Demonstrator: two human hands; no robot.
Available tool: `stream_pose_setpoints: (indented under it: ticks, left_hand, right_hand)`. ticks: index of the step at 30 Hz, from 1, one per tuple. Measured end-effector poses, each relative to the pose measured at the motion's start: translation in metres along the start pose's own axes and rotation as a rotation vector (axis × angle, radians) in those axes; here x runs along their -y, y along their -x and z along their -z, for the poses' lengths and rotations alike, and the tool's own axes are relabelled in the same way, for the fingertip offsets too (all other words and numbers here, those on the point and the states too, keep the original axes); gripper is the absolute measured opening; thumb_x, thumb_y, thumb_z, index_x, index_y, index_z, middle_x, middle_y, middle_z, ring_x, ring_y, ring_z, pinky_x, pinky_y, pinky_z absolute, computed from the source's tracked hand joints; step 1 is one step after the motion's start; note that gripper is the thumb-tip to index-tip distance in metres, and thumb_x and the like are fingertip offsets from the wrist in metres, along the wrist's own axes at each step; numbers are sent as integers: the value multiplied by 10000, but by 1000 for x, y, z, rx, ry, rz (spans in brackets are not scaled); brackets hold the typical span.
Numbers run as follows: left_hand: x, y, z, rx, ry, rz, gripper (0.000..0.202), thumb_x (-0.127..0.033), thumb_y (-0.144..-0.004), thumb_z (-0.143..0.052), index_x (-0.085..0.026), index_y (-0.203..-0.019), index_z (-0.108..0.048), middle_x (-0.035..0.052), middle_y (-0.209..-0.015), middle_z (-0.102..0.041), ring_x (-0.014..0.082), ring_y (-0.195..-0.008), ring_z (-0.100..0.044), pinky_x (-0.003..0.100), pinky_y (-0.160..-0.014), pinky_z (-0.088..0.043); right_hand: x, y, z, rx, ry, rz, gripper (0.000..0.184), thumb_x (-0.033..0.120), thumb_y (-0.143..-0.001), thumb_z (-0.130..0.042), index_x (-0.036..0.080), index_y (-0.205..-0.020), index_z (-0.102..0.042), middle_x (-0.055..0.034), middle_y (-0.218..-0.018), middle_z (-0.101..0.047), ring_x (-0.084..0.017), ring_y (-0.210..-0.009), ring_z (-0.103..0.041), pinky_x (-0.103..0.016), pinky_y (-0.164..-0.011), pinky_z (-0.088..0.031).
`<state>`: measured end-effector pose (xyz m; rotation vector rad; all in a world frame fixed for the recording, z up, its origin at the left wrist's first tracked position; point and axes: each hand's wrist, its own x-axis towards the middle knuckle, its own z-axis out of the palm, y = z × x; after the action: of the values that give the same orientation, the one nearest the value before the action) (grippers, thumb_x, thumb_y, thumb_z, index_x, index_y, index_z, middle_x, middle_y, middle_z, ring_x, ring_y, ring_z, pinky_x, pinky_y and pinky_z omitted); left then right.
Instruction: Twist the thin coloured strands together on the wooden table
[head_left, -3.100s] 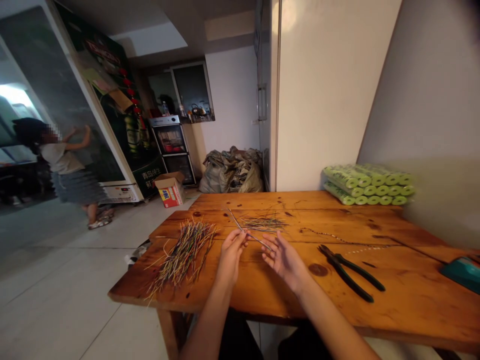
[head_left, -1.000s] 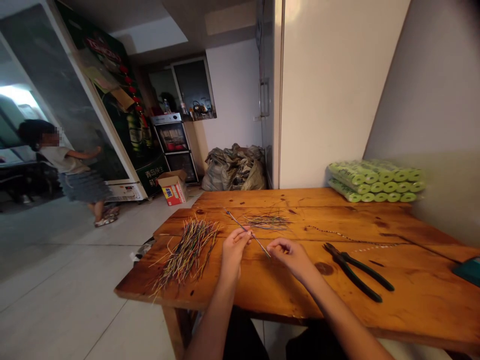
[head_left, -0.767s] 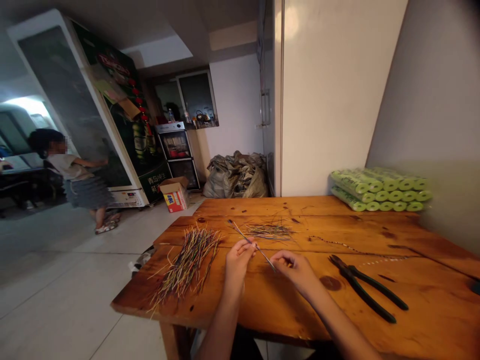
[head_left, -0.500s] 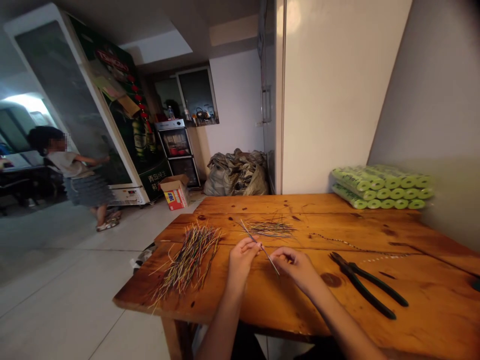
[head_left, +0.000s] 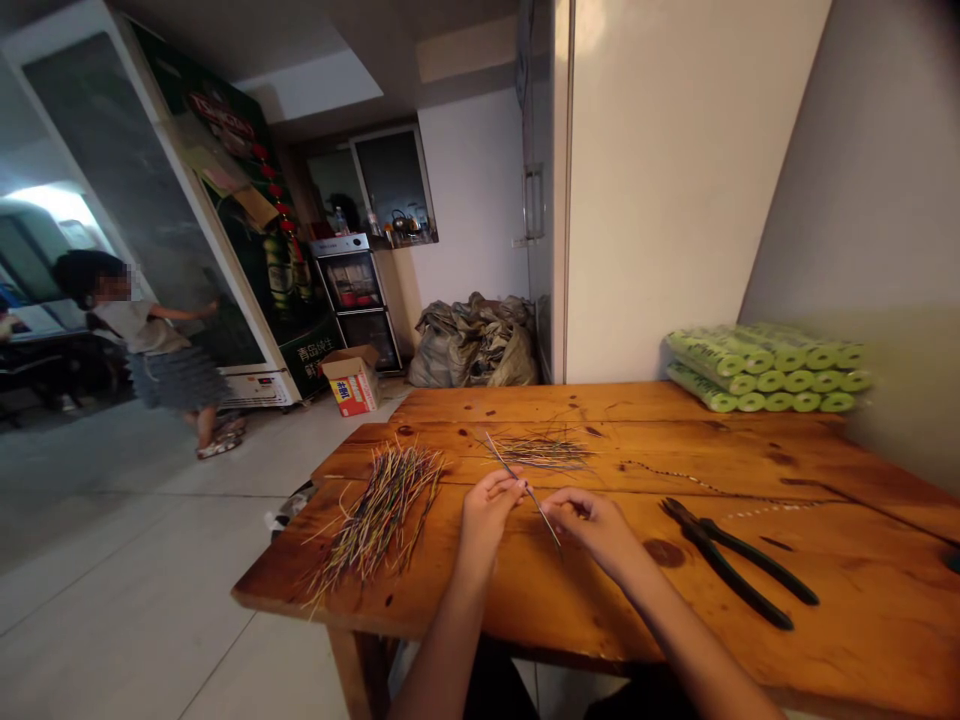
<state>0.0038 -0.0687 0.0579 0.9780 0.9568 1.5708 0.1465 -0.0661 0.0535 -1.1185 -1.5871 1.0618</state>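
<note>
the left hand (head_left: 487, 520) is closed, its fingertips pinching a thin stiff wire (head_left: 537, 507) that slants across the table (head_left: 840, 610) above the wood. the right hand (head_left: 592, 530) is curled, its fingertips just beside the wire; whether they grip it, i can't tell. to the left lies a big heap of coloured wire strands (head_left: 379, 510), loose and criss-crossed. beyond the hands, a small bunch of strands (head_left: 541, 453) lies roughly aligned. most strands sit in the heap, so much is left and only a little is done. black-handled pliers (head_left: 731, 565) lie untouched to the right.
</note>
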Motion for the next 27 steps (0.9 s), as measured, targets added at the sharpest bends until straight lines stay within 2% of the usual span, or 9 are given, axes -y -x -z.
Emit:
stream_pose_setpoints:
  ticks: [7,21,27]
  left_hand:
    - [2,-3,3,-21,63,20,258,-245,-590,-730,-127,-811,-668,51,-738,-686,119,-671,-614,205,-652,-438]
    - [2,-5,5,-85,83,-23,280,-228,-599,-716,-125,-852,-656,45,-730,-675,118,-681,-610,215,-664,-441]
    - [-1,-4,6,-121,147,14,295,-206,-589,-730,-133,-863,-646,38,-772,-670,106,-700,-611,206,-670,-446]
  right_hand:
    - [0,1,2,10,8,25,238,402,-678,-570,174,-626,-611,20,-520,-521,-112,-495,-443,-240,-498,-340]
    - [-2,2,6,48,-15,18,222,379,-691,-573,167,-646,-624,20,-497,-530,-106,-475,-443,-237,-490,-352]
    - [-7,2,8,49,10,20,221,379,-696,-580,168,-667,-638,9,-537,-563,-113,-504,-466,-241,-510,-360]
